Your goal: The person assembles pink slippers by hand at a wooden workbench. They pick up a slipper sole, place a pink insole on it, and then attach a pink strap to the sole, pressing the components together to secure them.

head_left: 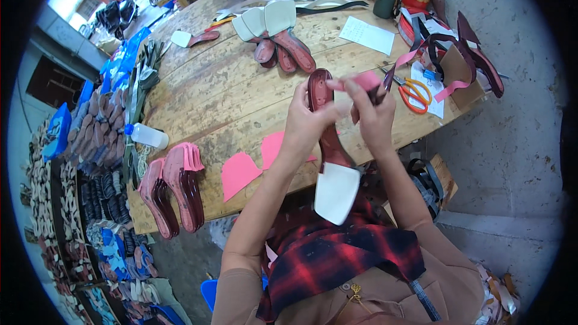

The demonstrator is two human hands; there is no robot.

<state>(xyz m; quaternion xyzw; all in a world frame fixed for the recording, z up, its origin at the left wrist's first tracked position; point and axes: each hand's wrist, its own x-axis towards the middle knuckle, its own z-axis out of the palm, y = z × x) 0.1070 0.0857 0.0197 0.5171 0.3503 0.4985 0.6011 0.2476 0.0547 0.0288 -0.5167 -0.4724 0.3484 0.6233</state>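
My left hand (pixel 306 117) is closed around the upper part of a dark red shoe sole (pixel 332 144), which stands lengthwise over the table's near edge. Its rounded heel end points away from me, and a white flap (pixel 337 192) covers the front end nearest my body. Beside the heel, my right hand (pixel 374 117) has bent fingers pinching a pink piece (pixel 366 79), partly smeared by motion. A dark pointed thing (pixel 390 77) sticks out above that hand; its kind is unclear. Flat pink cut pieces (pixel 239 174) lie left of my left forearm.
Stacked dark red soles with pink linings (pixel 183 186) overhang the near left edge, beside a white bottle (pixel 147 135). White-flapped soles (pixel 283 36) lie farther back. Orange-handled scissors (pixel 415 95), paper (pixel 367 35) and a cardboard box (pixel 462 78) are to the right.
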